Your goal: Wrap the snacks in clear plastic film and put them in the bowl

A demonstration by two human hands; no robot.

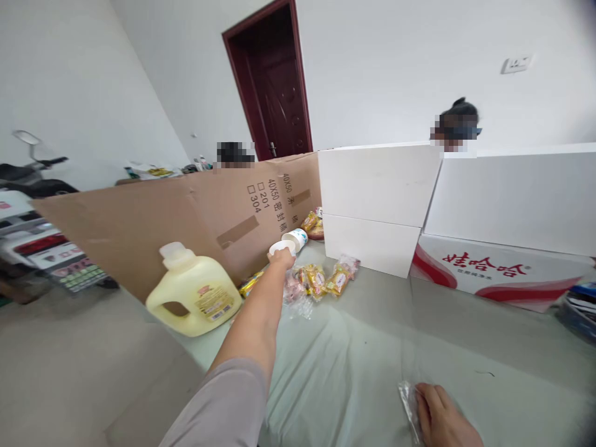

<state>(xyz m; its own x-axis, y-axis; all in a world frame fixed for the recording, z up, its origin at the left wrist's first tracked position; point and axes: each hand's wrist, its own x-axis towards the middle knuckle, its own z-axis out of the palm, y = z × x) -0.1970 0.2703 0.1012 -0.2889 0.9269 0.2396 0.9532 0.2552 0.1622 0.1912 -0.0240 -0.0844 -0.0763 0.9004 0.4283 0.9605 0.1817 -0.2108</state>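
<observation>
A person's left arm in a grey sleeve stretches far forward over a table covered in pale green plastic sheeting (354, 347). The left hand (282, 256) is at the far side of the table, fingers closed around the rim end of a white paper cup (292, 239) with a small blue print. The cup is tipped on its side, its base pointing away towards the back. It is held just above a small heap of wrapped snacks (321, 279), yellow and pink packets in clear film, which lie on the sheeting near the far edge.

The right hand (440, 416) rests at the near edge of the table, towards the right corner, palm down with fingers loosely curled. It presses on a crumpled piece of clear plastic wrapper (408, 403); whether the fingers pinch it or just lie on it cannot be told.

At the left edge of the table stands a pale yellow detergent jug (193, 298) with a white cap and a built-in handle. Behind it a large sheet of brown cardboard (186, 217) with printed black characters stands upright along the far left edge. To the right of the cardboard, two white boxes (377, 205) are stacked at the back, and beside them is a white box with red lettering (493, 270). More snack packets (314, 225) lie in the gap between the cardboard and the stacked boxes. A dark red door (274, 87) is in the back wall
</observation>
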